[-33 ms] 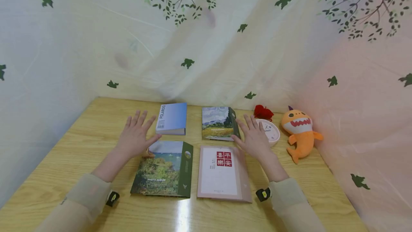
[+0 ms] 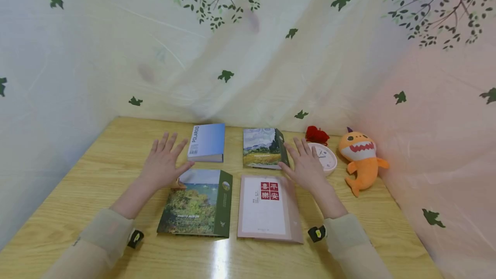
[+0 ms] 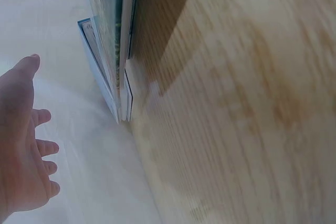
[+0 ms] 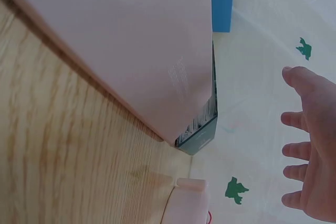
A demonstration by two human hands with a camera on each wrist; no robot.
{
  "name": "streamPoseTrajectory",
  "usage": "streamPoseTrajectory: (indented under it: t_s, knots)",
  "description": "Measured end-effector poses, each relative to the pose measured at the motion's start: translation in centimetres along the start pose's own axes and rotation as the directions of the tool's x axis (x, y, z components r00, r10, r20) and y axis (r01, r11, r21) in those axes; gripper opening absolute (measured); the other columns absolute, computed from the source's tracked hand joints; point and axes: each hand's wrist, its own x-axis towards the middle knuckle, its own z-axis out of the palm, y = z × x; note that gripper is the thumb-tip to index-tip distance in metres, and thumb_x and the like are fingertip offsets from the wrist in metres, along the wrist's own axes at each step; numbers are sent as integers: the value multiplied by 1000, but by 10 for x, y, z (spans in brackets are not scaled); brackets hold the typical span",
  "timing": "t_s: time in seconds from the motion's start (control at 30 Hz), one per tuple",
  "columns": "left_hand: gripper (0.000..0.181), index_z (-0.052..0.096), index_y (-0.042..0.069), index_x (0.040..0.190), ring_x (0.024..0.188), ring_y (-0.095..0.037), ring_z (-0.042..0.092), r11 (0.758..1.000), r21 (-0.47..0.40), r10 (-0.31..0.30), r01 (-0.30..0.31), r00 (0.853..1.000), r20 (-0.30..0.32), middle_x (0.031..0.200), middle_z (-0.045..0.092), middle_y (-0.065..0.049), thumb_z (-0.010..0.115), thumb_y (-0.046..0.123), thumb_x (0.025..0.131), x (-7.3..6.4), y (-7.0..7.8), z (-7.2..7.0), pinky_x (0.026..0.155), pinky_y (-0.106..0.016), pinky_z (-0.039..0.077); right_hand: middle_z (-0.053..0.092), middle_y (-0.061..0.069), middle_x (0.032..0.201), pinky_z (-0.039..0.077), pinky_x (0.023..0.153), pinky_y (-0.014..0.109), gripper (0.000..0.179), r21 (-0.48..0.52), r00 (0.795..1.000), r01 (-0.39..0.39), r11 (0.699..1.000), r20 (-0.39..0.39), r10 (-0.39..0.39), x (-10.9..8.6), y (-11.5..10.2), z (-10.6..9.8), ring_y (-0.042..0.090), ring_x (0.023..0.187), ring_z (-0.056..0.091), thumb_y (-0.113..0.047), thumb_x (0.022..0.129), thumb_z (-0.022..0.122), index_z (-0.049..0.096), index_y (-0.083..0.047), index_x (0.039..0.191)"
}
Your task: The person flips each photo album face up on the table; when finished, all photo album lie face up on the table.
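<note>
My left hand is held with spread fingers, above the far left corner of a green photo album with a painted landscape cover. My right hand, fingers also spread, is near the far right corner of a pink album with red characters on its cover. Neither holds anything; the left wrist view has the left palm empty. Farther back lie a blue album marked POLAROID and a smaller landscape photo album. The right wrist view has the pink album large, standing up off the wood along its spine side.
Behind the right hand sits a round pink-rimmed clock, partly hidden by the fingers. A red fuzzy object lies behind it, and an orange plush shark leans at the right. Leaf-printed white curtains border the wooden table.
</note>
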Motion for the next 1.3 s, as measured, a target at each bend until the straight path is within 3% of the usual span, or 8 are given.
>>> streamPoseTrajectory:
  t_s: [0.73,1.07,1.3]
  knots:
    - [79,26,12,150,143,-40,-2,1000,17,1,-1,1000,-25,155,9,-23,48,59,90,1,-2,-11,113,-61,3,17,16,156,9,113,60,70,4,1000,12,1000,12,-12,0,-4,-8,37,144,7,-54,90,51,34,-17,147]
    - [82,22,11,151,142,-40,-7,1000,5,-14,14,1000,16,156,3,-22,42,63,91,11,-6,-21,112,-61,-2,20,17,155,8,113,60,69,14,999,42,999,-10,-42,9,-7,-16,39,143,10,-52,89,56,35,-18,146]
    - [83,24,11,151,143,-41,-3,1000,21,-7,7,1000,-17,156,6,-23,45,64,89,26,-8,-29,112,-62,3,19,14,156,10,113,59,71,7,994,96,995,-50,-96,27,-18,-26,37,143,11,-55,90,52,33,-20,148]
